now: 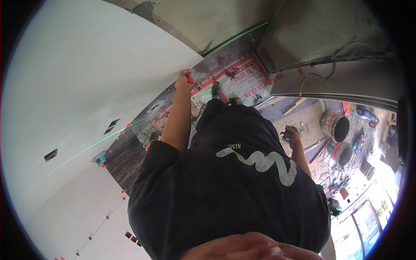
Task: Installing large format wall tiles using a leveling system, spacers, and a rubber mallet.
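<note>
My left hand (183, 83) is raised at the edge of a large white wall panel (108, 56). Its fingers close around a small red plastic wedge (189, 77). Lower down on the right, my right hand (294, 134) curls around a small dark object (286, 134) whose kind I cannot make out. More red pieces (125, 127) sit along the panel's lower edge, near a thin green laser line (105, 138).
Red-and-white printed sheeting (249, 80) covers the floor ahead. A bare grey wall (320, 34) stands beyond. On the right are a large bucket (331, 123), a smaller bucket (339, 152), scattered tools and a loose cable (303, 82). A pale blue device (99, 159) is at the left.
</note>
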{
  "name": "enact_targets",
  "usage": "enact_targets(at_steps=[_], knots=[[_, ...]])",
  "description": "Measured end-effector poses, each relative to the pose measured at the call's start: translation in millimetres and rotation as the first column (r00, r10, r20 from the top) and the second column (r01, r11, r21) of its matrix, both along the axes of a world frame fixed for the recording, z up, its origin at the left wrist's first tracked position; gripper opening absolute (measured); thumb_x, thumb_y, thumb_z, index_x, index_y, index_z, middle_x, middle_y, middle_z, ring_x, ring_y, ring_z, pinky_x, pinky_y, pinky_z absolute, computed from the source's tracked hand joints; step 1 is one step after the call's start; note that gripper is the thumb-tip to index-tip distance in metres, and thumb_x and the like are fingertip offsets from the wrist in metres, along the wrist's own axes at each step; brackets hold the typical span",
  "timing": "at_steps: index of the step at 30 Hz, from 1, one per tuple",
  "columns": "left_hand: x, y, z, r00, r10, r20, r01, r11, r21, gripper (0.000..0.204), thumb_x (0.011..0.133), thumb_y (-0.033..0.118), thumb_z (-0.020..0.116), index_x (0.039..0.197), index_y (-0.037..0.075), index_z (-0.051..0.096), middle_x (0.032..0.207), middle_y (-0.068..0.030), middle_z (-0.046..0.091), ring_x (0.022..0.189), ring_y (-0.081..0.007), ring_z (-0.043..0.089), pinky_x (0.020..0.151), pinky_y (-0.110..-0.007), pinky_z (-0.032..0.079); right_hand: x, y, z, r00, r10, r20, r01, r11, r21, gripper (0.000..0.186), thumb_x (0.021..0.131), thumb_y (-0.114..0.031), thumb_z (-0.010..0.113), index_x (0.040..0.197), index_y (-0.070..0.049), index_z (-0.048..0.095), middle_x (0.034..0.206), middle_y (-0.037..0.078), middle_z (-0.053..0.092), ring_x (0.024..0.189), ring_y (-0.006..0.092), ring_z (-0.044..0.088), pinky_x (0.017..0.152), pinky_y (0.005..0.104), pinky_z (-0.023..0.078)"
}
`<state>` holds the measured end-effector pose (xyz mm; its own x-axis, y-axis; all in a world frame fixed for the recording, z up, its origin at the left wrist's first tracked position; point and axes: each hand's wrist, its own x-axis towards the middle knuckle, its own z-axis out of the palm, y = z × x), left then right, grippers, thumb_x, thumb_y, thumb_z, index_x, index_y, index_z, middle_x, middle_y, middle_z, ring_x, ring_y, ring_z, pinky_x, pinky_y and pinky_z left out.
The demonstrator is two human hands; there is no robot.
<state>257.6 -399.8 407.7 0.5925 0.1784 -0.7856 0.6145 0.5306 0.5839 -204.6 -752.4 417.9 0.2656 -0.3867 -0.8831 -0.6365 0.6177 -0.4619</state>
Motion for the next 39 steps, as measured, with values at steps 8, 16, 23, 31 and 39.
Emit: enact_targets(at_steps=[8,16,23,31,39], knots=[[-25.1,1.5,-8.3,0.933,-0.166,0.319,0.076,0.958,0.276,0.016,0.087,0.011,0.064,0.100,0.002,0.064,0.077,-0.0033,0.061,0.060,-0.0126,0.054,0.049,-0.027,0.045,25.4,17.7,10.6,0.998,-0.040,0.056,0.038,0.998,0.041,0.017,0.082,-0.020,0.065,0.090,-0.008,0.056,0.075,0.004,0.059,0.069,0.0190,0.067,0.053,0.0333,0.056],[-28.7,-2.5,-6.3,0.901,-0.348,0.259,0.210,0.872,0.442,0.016,0.084,0.014,0.068,0.083,0.002,0.058,0.066,-0.0048,0.058,0.049,-0.0131,0.053,0.043,-0.028,0.043,49.9,19.8,7.8,0.998,0.017,0.061,-0.017,1.000,0.005,0.018,0.084,-0.023,0.065,0.090,-0.009,0.056,0.076,0.004,0.058,0.069,0.0175,0.066,0.053,0.0318,0.054],[-22.8,20.0,-49.3,0.852,-0.394,0.346,0.065,0.734,0.676,0.025,0.082,0.015,0.070,0.097,-0.003,0.060,0.074,-0.0072,0.060,0.048,-0.0132,0.055,0.039,-0.029,0.043,66.7,4.4,19.2,0.996,0.076,0.053,-0.076,0.997,0.000,0.020,0.083,-0.022,0.066,0.093,-0.007,0.056,0.077,0.005,0.060,0.068,0.0161,0.066,0.051,0.0303,0.055],[-37.2,11.5,-14.4,0.866,-0.381,0.325,0.135,0.802,0.582,0.032,0.083,0.013,0.068,0.108,-0.003,0.059,0.078,-0.0074,0.061,0.052,-0.0113,0.055,0.045,-0.026,0.045,64.3,3.5,20.2,0.995,0.095,0.032,-0.095,0.995,-0.004,0.020,0.083,-0.022,0.065,0.094,-0.007,0.057,0.076,0.005,0.061,0.067,0.0159,0.066,0.050,0.0289,0.054],[-33.4,2.3,-18.3,0.816,-0.434,0.383,0.125,0.778,0.615,0.029,0.086,0.016,0.067,0.109,0.000,0.060,0.072,-0.0033,0.059,0.049,-0.0088,0.049,0.042,-0.026,0.042,55.4,1.2,28.5,0.997,0.079,0.021,-0.079,0.997,-0.016,0.019,0.083,-0.021,0.065,0.094,-0.007,0.057,0.078,0.007,0.062,0.068,0.0159,0.066,0.050,0.0295,0.052]])
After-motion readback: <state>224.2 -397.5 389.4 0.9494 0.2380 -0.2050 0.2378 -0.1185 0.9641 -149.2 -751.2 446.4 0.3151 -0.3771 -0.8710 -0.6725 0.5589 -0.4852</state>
